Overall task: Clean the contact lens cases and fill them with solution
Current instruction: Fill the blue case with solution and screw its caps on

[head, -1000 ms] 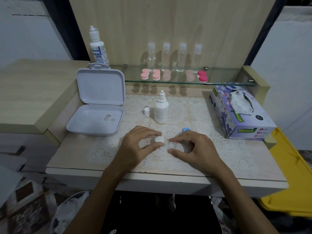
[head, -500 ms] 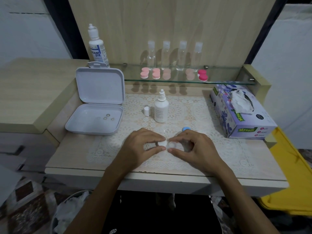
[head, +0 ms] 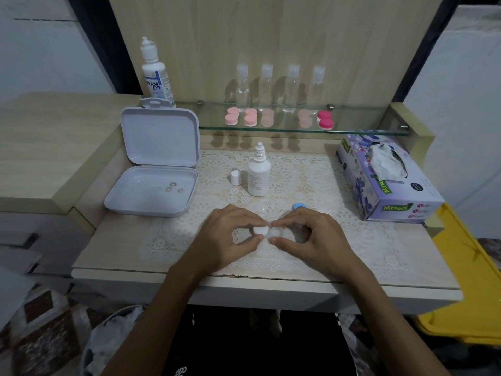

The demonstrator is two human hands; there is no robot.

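Lace-covered table (head: 352, 248), hands (head: 273, 234) pinching lens case (head: 271, 232)

1. We see a lace mat (head: 311, 185), white, openwork and rough-textured, on a pale wood-grain tabletop (head: 108, 248) with a smooth finish.
2. The back panel (head: 271, 31) looks like matt light wood laminate.
3. The shelf (head: 360, 123) is clear glass, glossy, on small metal pegs.
4. The box (head: 160, 142) is matt white plastic, smooth.
5. The dropper bottle (head: 259, 176) and its cap (head: 235, 177) are opaque white plastic.
6. The four small bottles (head: 290, 90) are clear and shiny.
7. The pink cases (head: 250, 118) look like smooth plastic.
8. The case (head: 275, 233) between our hands is translucent plastic; its lid (head: 259, 230) is white.
9. The tissue box (head: 390, 185) is glossy printed card, with soft crumpled paper showing.
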